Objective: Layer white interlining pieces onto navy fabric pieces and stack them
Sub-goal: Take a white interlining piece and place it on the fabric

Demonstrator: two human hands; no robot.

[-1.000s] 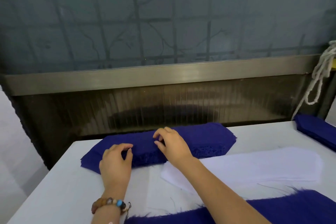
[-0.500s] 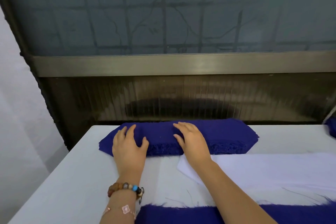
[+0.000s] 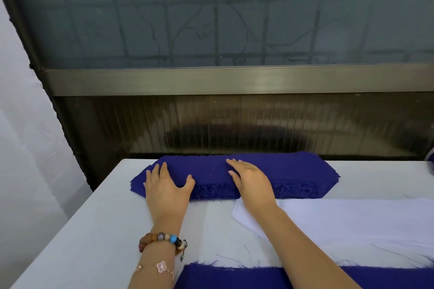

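A thick stack of navy fabric pieces (image 3: 293, 171) lies across the far side of the white table (image 3: 82, 230), its frayed edge facing me. My left hand (image 3: 165, 186) rests flat on the stack's left end with fingers spread. My right hand (image 3: 250, 179) lies flat on the stack's middle, fingers straight. A pile of white interlining pieces (image 3: 340, 223) sits just in front of the stack, to the right. Another navy fabric piece (image 3: 234, 277) with a frayed edge lies at the near edge of the table, under my right forearm.
Beyond the table stands a dark ribbed panel with a metal rail (image 3: 234, 80) and a frosted window above. A white wall (image 3: 23, 148) is at the left. A bit of more navy fabric (image 3: 431, 156) shows at the far right edge.
Both hands went from curled fingers at the stack's near edge to lying flat on top of it. My view has shifted left, so the stack sits further right in frame.
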